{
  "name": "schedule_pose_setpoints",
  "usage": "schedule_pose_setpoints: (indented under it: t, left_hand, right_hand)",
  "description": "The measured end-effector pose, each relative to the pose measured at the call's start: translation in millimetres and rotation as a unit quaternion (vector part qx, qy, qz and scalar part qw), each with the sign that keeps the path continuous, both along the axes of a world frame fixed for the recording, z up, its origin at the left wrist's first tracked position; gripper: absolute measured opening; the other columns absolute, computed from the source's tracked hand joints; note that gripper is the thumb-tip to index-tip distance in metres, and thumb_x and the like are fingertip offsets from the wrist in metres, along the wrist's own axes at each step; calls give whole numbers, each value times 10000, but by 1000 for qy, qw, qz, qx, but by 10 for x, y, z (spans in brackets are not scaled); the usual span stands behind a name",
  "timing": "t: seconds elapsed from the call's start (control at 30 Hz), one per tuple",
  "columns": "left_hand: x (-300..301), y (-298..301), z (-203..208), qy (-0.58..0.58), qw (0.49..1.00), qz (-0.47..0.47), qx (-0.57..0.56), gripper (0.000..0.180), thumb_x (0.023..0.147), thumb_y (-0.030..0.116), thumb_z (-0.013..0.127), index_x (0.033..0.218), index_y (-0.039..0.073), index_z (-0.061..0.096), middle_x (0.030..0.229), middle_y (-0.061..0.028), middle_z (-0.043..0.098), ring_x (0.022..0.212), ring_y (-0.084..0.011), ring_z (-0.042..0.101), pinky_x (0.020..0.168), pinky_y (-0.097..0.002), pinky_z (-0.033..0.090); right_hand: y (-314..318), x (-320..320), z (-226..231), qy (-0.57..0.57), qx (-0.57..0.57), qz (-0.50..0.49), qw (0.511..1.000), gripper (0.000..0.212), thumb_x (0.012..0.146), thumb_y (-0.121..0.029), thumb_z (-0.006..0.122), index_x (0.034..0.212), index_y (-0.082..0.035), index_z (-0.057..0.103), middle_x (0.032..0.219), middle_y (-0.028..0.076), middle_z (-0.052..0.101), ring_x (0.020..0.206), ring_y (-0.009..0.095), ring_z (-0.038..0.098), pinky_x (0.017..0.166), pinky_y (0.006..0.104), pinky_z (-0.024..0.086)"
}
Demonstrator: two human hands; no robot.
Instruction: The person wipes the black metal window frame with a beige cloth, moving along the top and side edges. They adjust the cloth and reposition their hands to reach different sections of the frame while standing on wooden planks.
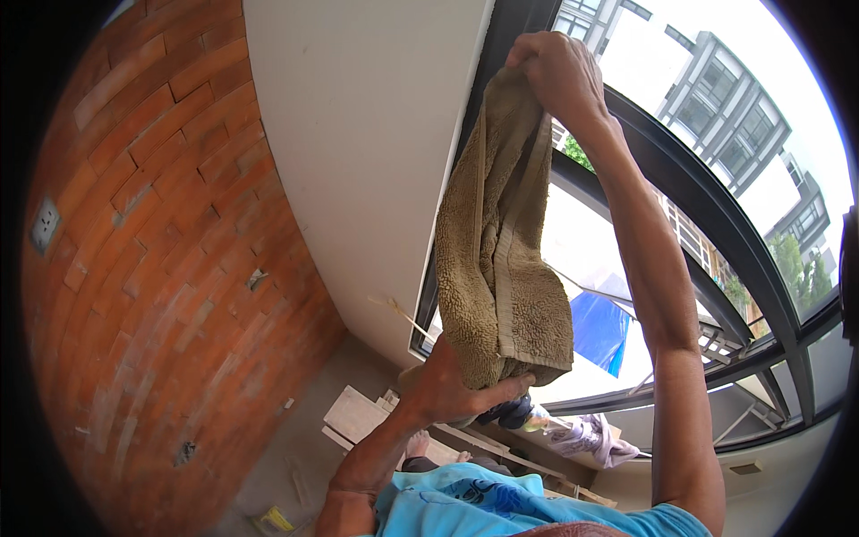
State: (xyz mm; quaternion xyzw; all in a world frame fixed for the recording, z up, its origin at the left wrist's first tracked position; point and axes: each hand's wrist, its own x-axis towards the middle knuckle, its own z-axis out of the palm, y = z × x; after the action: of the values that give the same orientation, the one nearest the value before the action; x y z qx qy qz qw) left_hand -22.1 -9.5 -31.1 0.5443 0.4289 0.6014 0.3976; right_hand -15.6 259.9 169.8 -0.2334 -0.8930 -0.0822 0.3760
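An olive-brown terry towel (510,268) hangs lengthwise between my hands, folded along its length, in front of the dark window frame (698,152). My right hand (564,76) is raised high and closed on the towel's top end, close to the frame's upper left corner. Lower down, my left hand (452,385) grips the towel's bottom part, the thumb reaching across below its hem. The left fingers are mostly hidden behind the cloth.
A white wall strip (358,134) and a brick wall (170,224) with a socket (45,224) stand on the left. Below are a pale lilac cloth (595,438) by the window ledge, boards (358,416) near my feet, and a yellow item (276,519) on the floor. Outside shows a blue sheet (599,331).
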Motion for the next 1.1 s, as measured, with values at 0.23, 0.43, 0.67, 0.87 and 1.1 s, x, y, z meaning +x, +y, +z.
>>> schedule_pose_setpoints:
  t: [0.23,0.43,0.67,0.87,1.1]
  left_hand:
    - [-199,-275,-30,-20,1000,20,-11,643,768,185,856,1304,-5,555,1218,-130,646,1121,-235,624,988,-396,497]
    - [-430,-670,23,-125,992,7,-11,761,637,54,932,1306,-28,579,1232,-108,664,1127,-184,627,967,-341,527]
    - [-454,-634,87,-132,991,12,-17,779,620,31,927,1309,-28,570,1248,-98,655,1141,-182,618,983,-355,519]
    - [-684,-690,-89,-176,984,0,5,887,621,21,903,1399,-28,479,1305,-114,613,1208,-220,576,1044,-378,470]
    - [-552,-478,44,-160,985,14,-63,998,443,-34,765,1400,-56,481,1264,-160,642,1142,-289,641,1033,-423,512]
  right_hand:
    - [-378,336,-846,48,-322,223,919,317,746,11,540,992,14,740,739,40,671,660,78,592,633,262,501]
    - [-276,965,-1920,338,-625,299,637,478,856,-79,560,1327,0,559,1018,79,687,878,145,671,761,256,536]
    - [-1141,1021,-3774,315,-885,301,166,479,869,-438,733,1145,-60,635,1200,132,668,1119,301,627,1027,494,467]
    - [-912,1340,-3312,405,-835,350,129,623,822,-435,796,1290,-63,622,1249,162,675,1231,345,588,1097,536,429]
    - [-1080,1452,-3475,452,-793,309,269,612,807,-328,834,1305,-87,573,1301,140,619,1170,308,606,1038,500,492]
